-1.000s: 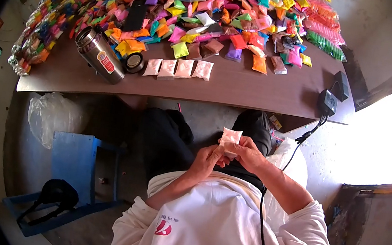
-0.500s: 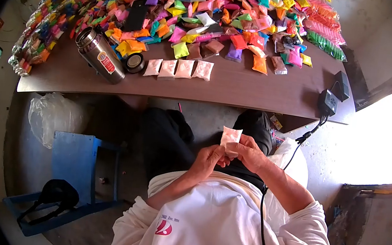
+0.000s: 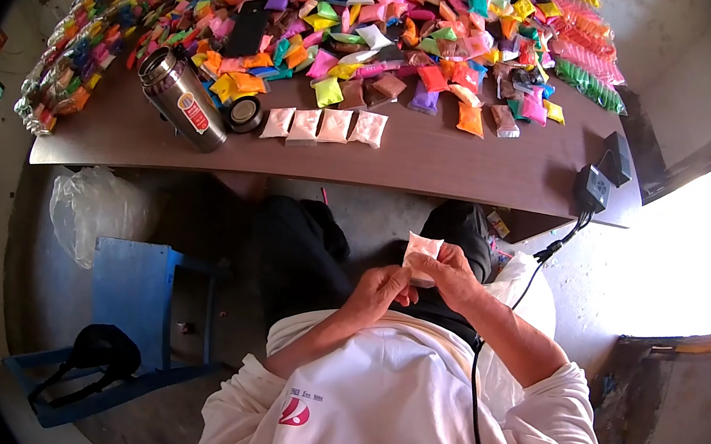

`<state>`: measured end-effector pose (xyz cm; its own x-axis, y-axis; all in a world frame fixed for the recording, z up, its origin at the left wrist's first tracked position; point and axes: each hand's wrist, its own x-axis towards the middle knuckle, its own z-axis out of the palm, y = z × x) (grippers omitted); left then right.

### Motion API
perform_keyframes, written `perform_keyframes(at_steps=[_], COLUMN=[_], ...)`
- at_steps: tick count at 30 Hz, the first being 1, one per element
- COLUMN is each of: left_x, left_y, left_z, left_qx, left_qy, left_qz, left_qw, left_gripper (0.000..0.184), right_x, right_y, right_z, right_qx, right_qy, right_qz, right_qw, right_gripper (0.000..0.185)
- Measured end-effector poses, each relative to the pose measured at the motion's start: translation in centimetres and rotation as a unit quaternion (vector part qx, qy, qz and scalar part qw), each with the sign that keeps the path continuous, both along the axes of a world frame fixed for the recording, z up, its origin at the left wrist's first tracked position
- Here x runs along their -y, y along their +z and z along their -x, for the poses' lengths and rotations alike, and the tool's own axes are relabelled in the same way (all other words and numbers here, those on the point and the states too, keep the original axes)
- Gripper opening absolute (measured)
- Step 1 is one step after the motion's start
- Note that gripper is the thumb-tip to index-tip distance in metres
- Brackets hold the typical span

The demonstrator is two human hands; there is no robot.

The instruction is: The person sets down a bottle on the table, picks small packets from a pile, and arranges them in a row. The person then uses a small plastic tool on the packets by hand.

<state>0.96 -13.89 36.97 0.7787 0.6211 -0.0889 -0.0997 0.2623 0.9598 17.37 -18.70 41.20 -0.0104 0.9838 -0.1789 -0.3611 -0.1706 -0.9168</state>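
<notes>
Over my lap I hold a small pale-pink packet (image 3: pixel 421 247) upright, its top edge showing above my fingers. My right hand (image 3: pixel 454 280) is closed on its right side, thumb across the front. At its lower left corner, my left hand (image 3: pixel 381 289) is closed with fingertips pinched against the edge. The lower part of the packet is partly covered by my fingers. On the table ahead, several similar pale-pink packets (image 3: pixel 319 126) lie side by side in a row.
A big heap of colourful packets (image 3: pixel 372 27) covers the back of the brown table (image 3: pixel 469 174). A steel flask (image 3: pixel 183 100), its lid (image 3: pixel 245 113) and a black phone (image 3: pixel 247 28) lie at left. Black adapters (image 3: pixel 593 189) sit at right. A blue chair (image 3: pixel 131 291) stands lower left.
The packet and my right hand have shifted slightly to the right, and the packet's top is a little lower. My left hand stays almost in place.
</notes>
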Motion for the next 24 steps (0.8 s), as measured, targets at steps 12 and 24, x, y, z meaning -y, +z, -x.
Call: perform_keyframes(at_steps=[12,24], left_x=[0.3,0.1], left_y=[0.4,0.6], left_z=[-0.2,0.1], left_qx=[-0.002,-0.02], left_qy=[0.011,-0.006], left_qz=[0.01,0.005], left_qw=[1.0,1.0], left_gripper=[0.043,0.048], right_x=[-0.3,0.0], right_y=[-0.8,-1.5], right_z=[0.2,-0.4], right_qx=[-0.004,-0.055], right_qy=[-0.057,0.018], right_qz=[0.015,0.015], right_qw=[0.998,0.998], right_gripper=[0.02,0.018])
